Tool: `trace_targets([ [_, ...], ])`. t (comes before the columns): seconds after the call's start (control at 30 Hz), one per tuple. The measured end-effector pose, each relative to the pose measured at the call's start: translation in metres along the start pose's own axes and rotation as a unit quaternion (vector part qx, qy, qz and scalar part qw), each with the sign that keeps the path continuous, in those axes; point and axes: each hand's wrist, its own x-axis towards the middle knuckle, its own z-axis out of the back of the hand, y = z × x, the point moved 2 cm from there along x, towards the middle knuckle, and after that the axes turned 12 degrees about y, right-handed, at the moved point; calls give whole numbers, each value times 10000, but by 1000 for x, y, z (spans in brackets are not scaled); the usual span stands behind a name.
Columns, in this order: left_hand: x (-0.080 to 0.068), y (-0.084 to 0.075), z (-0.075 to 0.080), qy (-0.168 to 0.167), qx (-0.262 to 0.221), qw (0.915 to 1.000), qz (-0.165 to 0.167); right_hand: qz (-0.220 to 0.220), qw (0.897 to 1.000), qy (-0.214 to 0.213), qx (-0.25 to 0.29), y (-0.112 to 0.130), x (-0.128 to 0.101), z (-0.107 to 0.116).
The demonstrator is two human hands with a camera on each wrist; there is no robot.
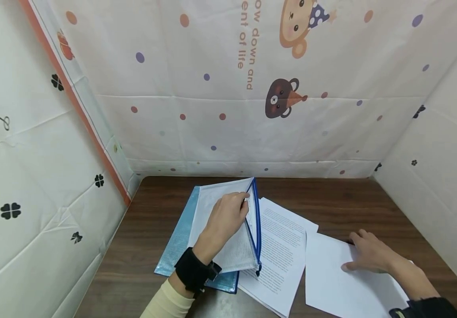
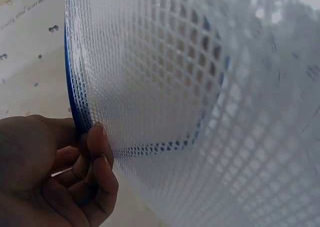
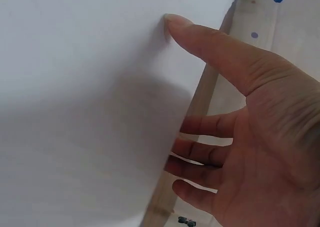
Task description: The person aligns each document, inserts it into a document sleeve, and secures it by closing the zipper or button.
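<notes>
A white mesh zipper pouch (image 1: 228,247) with blue zip trim stands raised and tilted over the table. My left hand (image 1: 226,214) pinches its blue-trimmed edge; in the left wrist view the thumb and curled fingers (image 2: 100,142) meet at that edge, and the mesh fills most of the frame. My right hand (image 1: 371,254) is spread at the far right edge of a stack of blank white paper (image 1: 332,274). The right wrist view has the thumb (image 3: 187,29) on the top sheet, with the other fingers at the paper's edge, some tips hidden by it.
A light blue mesh pouch (image 1: 178,238) lies under the white one. Printed sheets (image 1: 278,247) lie between the pouches and the blank paper. The brown wooden table (image 1: 145,247) is bordered by patterned cloth walls (image 1: 228,132) at the back and both sides.
</notes>
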Motion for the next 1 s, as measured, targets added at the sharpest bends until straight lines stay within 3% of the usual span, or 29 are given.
trace_targets([
  [0.27, -1, 0, -1, 28, -32, 10000, 12, -149, 9997, 207, 0, -1, 3, 1],
  [0.57, -2, 0, -1, -2, -74, 10000, 5, -484, 9934, 845, 608, -2, 7, -2],
  [0.77, -2, 0, -2, 38, -2, 10000, 49, -395, 9939, 750, 702, -7, 6, -4],
  [1.0, 0, -1, -1, 93, -23, 9999, 81, 373, 9979, 196, 498, -20, -5, 5],
])
